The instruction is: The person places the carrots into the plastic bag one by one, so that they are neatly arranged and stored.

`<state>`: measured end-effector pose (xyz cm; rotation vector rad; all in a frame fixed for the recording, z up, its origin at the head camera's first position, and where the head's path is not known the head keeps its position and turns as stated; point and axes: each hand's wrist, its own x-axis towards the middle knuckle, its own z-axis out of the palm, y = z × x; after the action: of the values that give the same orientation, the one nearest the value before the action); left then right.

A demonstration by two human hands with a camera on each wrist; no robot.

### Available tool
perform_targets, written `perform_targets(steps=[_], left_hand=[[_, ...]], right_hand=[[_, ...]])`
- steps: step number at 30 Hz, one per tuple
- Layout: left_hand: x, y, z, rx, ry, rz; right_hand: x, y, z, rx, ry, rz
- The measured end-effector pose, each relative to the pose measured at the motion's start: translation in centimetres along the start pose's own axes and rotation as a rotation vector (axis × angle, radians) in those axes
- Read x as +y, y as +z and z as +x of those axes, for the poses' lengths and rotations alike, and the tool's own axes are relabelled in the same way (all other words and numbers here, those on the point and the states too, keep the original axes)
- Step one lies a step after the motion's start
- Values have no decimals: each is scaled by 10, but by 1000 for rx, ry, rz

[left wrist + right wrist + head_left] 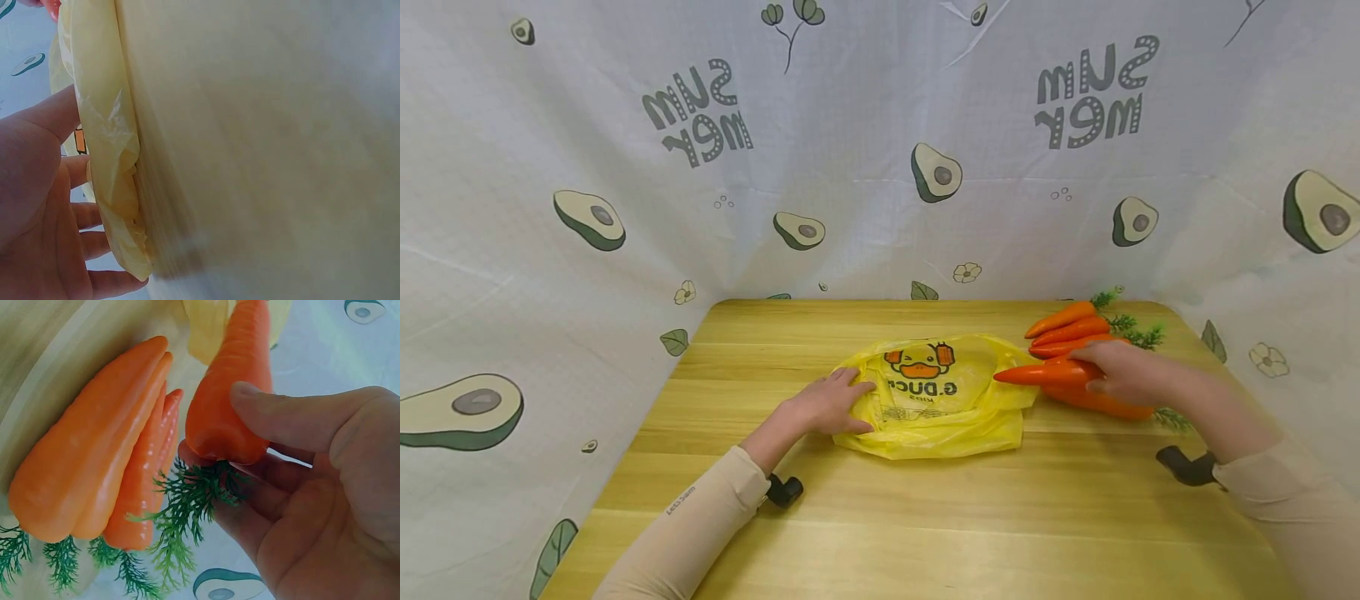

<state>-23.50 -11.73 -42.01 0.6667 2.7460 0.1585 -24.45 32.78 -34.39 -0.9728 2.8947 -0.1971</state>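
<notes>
A yellow plastic bag [955, 429] printed with a duck lies flat at mid-table. My left hand [833, 404] rests on its left side, fingers spread and touching the plastic. The left wrist view shows this hand [44, 212] with straight fingers along the bag's crumpled edge [106, 137]. My right hand [1123, 375] holds an orange carrot [1037, 373] by its thick end, the tip pointing left over the bag's right side. In the right wrist view thumb and fingers pinch that carrot [225, 419], with green fronds [200, 494] hanging below it.
More carrots [1067, 321] with green tops lie side by side at the table's right rear. In the right wrist view these carrots [94, 437] sit beside the held one. A white cloth with avocado prints [936, 173] hangs behind the wooden table [910, 533].
</notes>
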Motion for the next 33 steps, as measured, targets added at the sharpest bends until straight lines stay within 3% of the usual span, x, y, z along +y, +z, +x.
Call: perform_targets(steps=[3, 8, 20, 33], left_hand=[[1, -1, 0, -1, 1, 2], [1, -1, 0, 0, 3, 5], [3, -2, -1, -7, -8, 3], [4, -2, 0, -5, -4, 2]], right_hand=[[-2, -4, 1, -42, 82, 21], [-8, -9, 4, 5, 50, 6], [-25, -31, 18, -1, 62, 68], [-44, -42, 38, 32, 34, -1]])
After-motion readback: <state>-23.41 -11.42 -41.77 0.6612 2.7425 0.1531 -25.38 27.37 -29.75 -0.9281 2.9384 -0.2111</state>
